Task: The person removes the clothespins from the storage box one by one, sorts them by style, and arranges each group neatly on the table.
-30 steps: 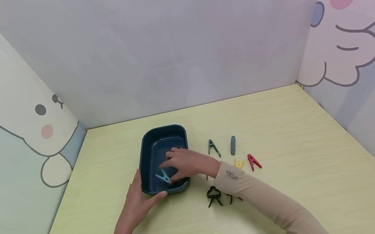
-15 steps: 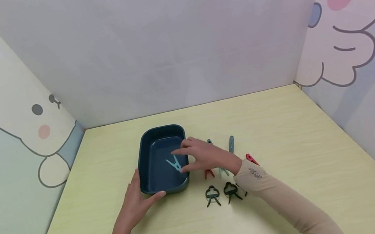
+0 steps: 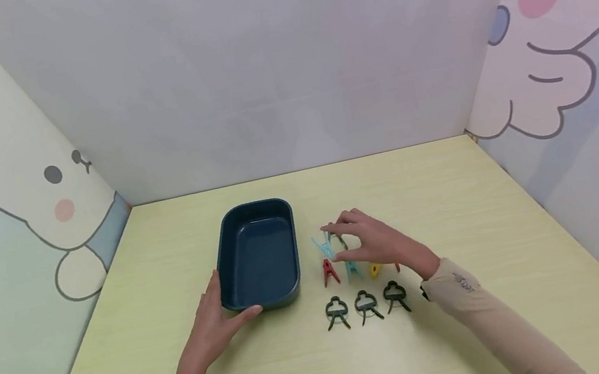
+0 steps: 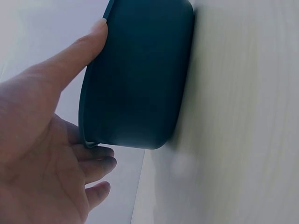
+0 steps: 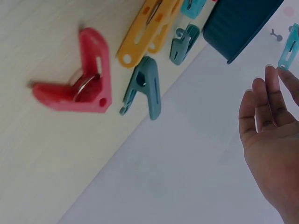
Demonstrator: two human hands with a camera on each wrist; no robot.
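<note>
A light blue clothespin [image 3: 323, 247] is pinched between the thumb and fingertips of my right hand [image 3: 372, 237], above the table to the right of a dark blue tray [image 3: 297, 272]. That clothespin [image 5: 290, 46] also shows at the fingertips in the right wrist view. My left hand [image 3: 210, 325] touches the tray's near left corner, thumb on the near rim and fingers along the left outer side. Below the right hand lie a red clothespin [image 3: 329, 272], a teal clothespin [image 3: 353, 269] and a yellow clothespin [image 3: 375, 270]. The hand partly hides a grey-green clothespin [image 5: 147, 86].
Three black spring clips stand in a row nearer me: a left clip [image 3: 337, 313], a middle clip [image 3: 367, 306] and a right clip [image 3: 396, 296]. Another red clothespin [image 5: 93, 77] lies at the right. The tabletop [image 3: 424, 193] meets a grey back wall [image 3: 283, 85].
My right hand has carried the light blue clothespin from inside the tray, over its right rim, to above the table. The left hand stays at the tray corner.
</note>
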